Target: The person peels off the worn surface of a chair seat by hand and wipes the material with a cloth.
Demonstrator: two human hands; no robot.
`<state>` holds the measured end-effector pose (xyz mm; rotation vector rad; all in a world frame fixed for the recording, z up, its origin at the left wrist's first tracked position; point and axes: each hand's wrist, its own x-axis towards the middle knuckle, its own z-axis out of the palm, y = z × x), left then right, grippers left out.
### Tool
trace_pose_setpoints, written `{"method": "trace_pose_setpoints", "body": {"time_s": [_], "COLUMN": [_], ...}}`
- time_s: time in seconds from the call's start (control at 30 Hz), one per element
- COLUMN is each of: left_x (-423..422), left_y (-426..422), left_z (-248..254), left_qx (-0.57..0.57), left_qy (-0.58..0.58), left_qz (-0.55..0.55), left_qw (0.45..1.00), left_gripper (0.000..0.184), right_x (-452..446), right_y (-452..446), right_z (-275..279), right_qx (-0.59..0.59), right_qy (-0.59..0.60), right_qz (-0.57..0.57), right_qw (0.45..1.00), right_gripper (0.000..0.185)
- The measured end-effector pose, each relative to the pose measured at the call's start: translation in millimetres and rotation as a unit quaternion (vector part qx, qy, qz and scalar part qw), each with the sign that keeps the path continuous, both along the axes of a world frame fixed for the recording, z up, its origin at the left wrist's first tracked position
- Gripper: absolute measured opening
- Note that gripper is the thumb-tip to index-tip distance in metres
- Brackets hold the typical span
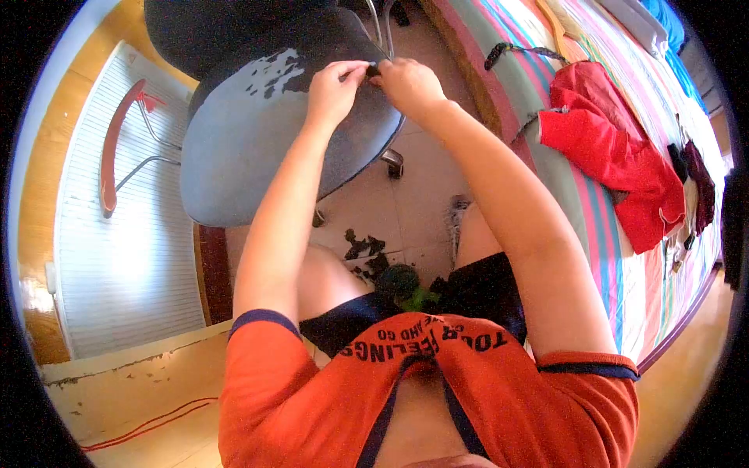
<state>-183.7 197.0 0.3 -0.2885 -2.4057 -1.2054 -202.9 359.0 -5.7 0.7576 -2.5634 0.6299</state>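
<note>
Chair (257, 156) (patchy) near 2 hands (334, 92).

Striped bedspread (606, 226) — multicoloured; crumpled jacket (624, 168) — red.

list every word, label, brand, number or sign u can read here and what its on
"TOUR", upside down on the orange T-shirt; its first letter is uncertain
"FEELINGS", beside it on the same T-shirt
"GO", ending the smaller line there; the rest of that line is too small and blurred to read surely
No readable text on the office chair or the red garment
</note>
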Motion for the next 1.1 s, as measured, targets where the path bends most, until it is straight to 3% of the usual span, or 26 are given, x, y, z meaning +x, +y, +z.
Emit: {"method": "trace_pose_setpoints", "body": {"time_s": [0.03, 0.1, 0.2, 0.27, 0.3, 0.37, 0.4, 0.43, 0.47, 0.5, 0.53, 0.67, 0.73, 0.77, 0.83, 0.87, 0.93, 0.97, 1.07, 1.1], "left_x": [0.5, 7.1, 10.7, 8.5, 6.8, 8.9, 11.4, 9.0, 7.4, 5.6, 5.4, 1.7, 2.8, 2.0, 0.9, -0.7, 0.4, -0.3, -3.8, -3.9], "left_y": [-7.2, -25.0, -41.5, -45.9, -45.7, -46.1, -43.3, -45.5, -50.2, -52.7, -53.0, -54.7, -53.3, -52.5, -50.5, -51.2, -49.5, -48.3, -48.6, -47.9], "left_z": [2.4, -0.9, -2.4, -4.7, 0.5, 4.4, 8.5, 7.1, 5.9, 6.4, 6.3, 3.8, 4.6, 2.6, -1.8, -3.0, -5.1, -7.0, -14.7, -15.3], "left_qx": [0.003, -0.196, -0.216, -0.210, -0.208, -0.199, -0.193, -0.191, -0.184, -0.178, -0.197, -0.218, -0.231, -0.232, -0.251, -0.254, -0.251, -0.251, -0.251, -0.250], "left_qy": [0.003, 0.101, 0.119, 0.099, 0.097, 0.082, 0.078, 0.076, 0.047, 0.020, 0.033, 0.054, 0.065, 0.065, 0.128, 0.127, 0.139, 0.139, 0.181, 0.181], "left_qz": [0.003, 0.112, 0.115, 0.097, 0.096, 0.082, 0.079, 0.075, 0.081, 0.086, 0.091, 0.096, 0.079, 0.077, 0.111, 0.108, 0.120, 0.116, 0.142, 0.141], "left_qw": [1.000, 0.969, 0.962, 0.968, 0.968, 0.973, 0.975, 0.976, 0.978, 0.980, 0.976, 0.970, 0.967, 0.967, 0.953, 0.953, 0.950, 0.951, 0.940, 0.941], "left_gripper": [0.023, 0.025, 0.027, 0.030, 0.030, 0.030, 0.029, 0.029, 0.029, 0.029, 0.027, 0.023, 0.019, 0.019, 0.016, 0.016, 0.014, 0.014, 0.011, 0.011], "right_x": [-0.1, 1.1, -9.6, -16.4, -22.5, -32.0, -40.7, -44.5, -47.5, -50.1, -55.4, -61.6, -57.1, -53.6, -50.6, -50.7, -56.4, -59.7, -38.6, -26.2], "right_y": [0.0, -2.8, 2.7, 9.3, 13.6, 25.2, 31.5, 33.1, 33.9, 34.0, 36.3, 36.8, 22.5, 14.3, 6.2, 8.1, 15.7, 17.6, 17.4, 18.0], "right_z": [-0.1, -2.6, 4.7, -1.3, -0.3, -1.1, -6.0, -14.0, -22.0, -28.5, -32.1, -23.2, 2.4, 9.6, 7.3, 7.5, 2.6, -9.0, -23.8, -23.4], "right_qx": [0.036, 0.074, 0.110, -0.027, -0.025, -0.139, -0.234, -0.233, -0.406, -0.561, -0.591, -0.564, -0.336, -0.255, -0.099, -0.102, -0.232, -0.233, -0.530, -0.529], "right_qy": [0.018, 0.030, 0.017, 0.009, 0.006, -0.053, -0.175, -0.176, -0.287, -0.382, -0.423, -0.411, -0.255, -0.209, -0.120, -0.123, -0.299, -0.299, -0.414, -0.414], "right_qz": [0.009, 0.027, 0.019, -0.024, -0.024, -0.053, -0.031, -0.036, -0.018, 0.002, 0.010, 0.028, -0.060, -0.076, -0.090, -0.093, -0.048, -0.052, -0.086, -0.088], "right_qw": [0.999, 0.996, 0.994, 0.999, 0.999, 0.987, 0.956, 0.956, 0.867, 0.735, 0.687, 0.716, 0.904, 0.941, 0.984, 0.983, 0.925, 0.924, 0.735, 0.735], "right_gripper": [0.023, 0.021, 0.022, 0.025, 0.025, 0.027, 0.026, 0.026, 0.024, 0.023, 0.018, 0.033, 0.054, 0.067, 0.060, 0.060, 0.048, 0.048, 0.025, 0.025]}}
